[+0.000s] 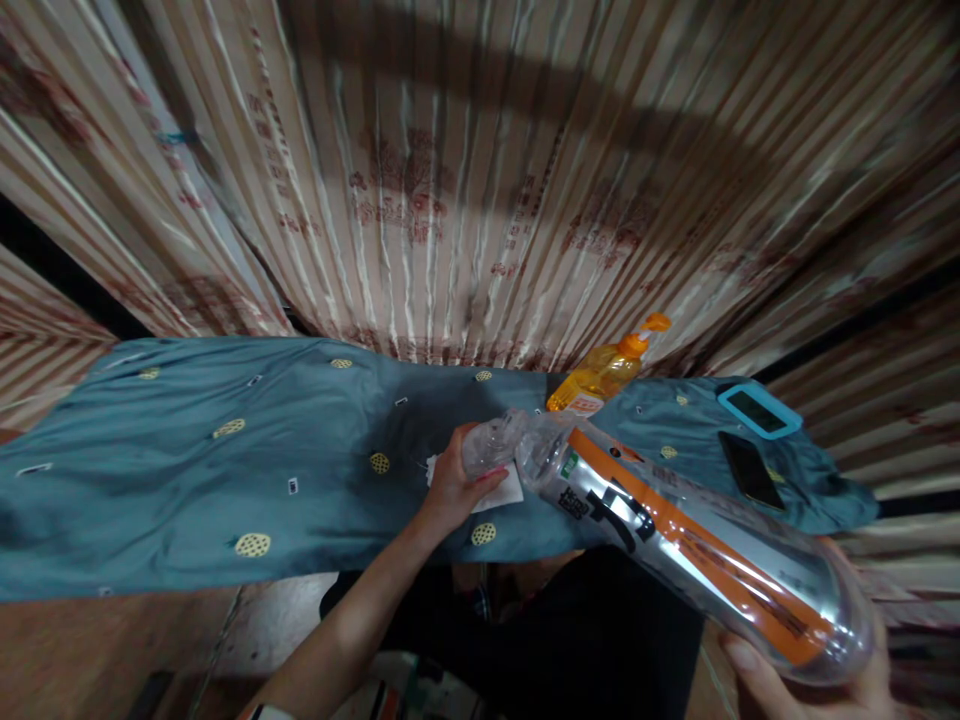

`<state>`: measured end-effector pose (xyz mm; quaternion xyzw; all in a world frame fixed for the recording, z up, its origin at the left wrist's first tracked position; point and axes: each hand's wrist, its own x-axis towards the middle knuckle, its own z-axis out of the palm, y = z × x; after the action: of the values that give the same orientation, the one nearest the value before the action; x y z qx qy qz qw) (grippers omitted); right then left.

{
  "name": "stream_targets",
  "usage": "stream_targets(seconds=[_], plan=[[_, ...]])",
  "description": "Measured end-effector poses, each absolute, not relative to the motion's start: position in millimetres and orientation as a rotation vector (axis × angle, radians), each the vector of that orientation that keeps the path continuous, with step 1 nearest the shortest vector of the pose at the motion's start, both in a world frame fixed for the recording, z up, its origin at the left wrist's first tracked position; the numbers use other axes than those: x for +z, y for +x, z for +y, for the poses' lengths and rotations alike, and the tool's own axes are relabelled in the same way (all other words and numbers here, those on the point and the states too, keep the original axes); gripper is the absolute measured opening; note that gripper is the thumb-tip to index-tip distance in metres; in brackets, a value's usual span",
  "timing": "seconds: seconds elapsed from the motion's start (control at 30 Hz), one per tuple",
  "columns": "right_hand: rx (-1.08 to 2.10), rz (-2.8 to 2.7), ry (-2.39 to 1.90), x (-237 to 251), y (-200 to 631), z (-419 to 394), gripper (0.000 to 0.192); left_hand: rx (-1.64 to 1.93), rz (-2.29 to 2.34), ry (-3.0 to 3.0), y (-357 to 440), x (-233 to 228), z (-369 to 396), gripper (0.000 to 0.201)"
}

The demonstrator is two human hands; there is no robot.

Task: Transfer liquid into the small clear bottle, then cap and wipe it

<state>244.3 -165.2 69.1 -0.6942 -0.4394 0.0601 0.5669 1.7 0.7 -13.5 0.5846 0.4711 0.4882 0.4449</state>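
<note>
My left hand [454,487] is closed round a small clear plastic container [486,447]; whether it is a cup or a little bottle I cannot tell. A large clear plastic bottle [679,545] with an orange and silver label lies across the right side of the view. Its base end rests in my right hand [810,680], thumb on the near side and fingers behind. The bottle is tilted, its narrow end pointing left at the small container; whether the two touch is unclear. White paper [504,490] lies on the cloth under my left hand.
A pump bottle of orange liquid [596,378] is behind the large bottle. A light-blue framed device [759,411] and a black phone [750,470] lie at the right. The table wears a blue-green cloth [180,480] with pineapple prints. A striped curtain [450,200] hangs behind.
</note>
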Motion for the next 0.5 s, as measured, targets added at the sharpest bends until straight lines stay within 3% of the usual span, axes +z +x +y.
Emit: stream_targets(seconds=[0.5], plan=[[0.148, -1.033, -1.597, 59.0, 252.0, -167.0, 0.109, 1.225, 1.16, 1.465, 0.8, -12.8, 0.7, 0.061]])
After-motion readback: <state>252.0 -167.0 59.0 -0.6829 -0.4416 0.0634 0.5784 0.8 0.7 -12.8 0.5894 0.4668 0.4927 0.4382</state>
